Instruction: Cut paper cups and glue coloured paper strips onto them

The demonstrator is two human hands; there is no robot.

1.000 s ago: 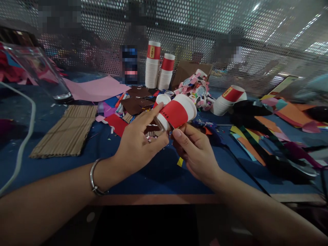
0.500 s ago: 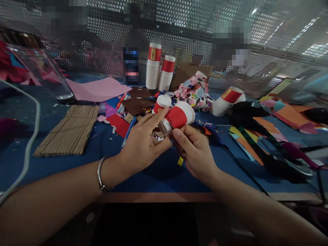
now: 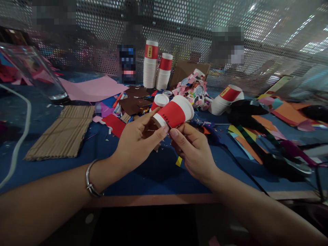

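Note:
A red and white paper cup (image 3: 174, 112) is held tilted in front of me, its rim toward the upper right. My left hand (image 3: 137, 141) grips its lower left end, with the thumb on the near side and the other fingers partly hidden behind. My right hand (image 3: 193, 147) pinches the cup's underside with thumb and fingers. Just behind it a second cup (image 3: 161, 100) with a white top shows partly; the held cup and my fingers cover the rest.
Tall cup stacks (image 3: 150, 65) stand at the back, near a pile of decorated scraps (image 3: 193, 87). Corrugated cardboard (image 3: 63, 133) lies left, by a clear container (image 3: 48, 77). A tilted cup stack (image 3: 225, 99), coloured paper (image 3: 247, 147) and a black cable (image 3: 237, 162) are at right.
The held cup has turned, showing more of its side. My left fingers have moved from its front to its lower end, and my left hand sits slightly farther left.

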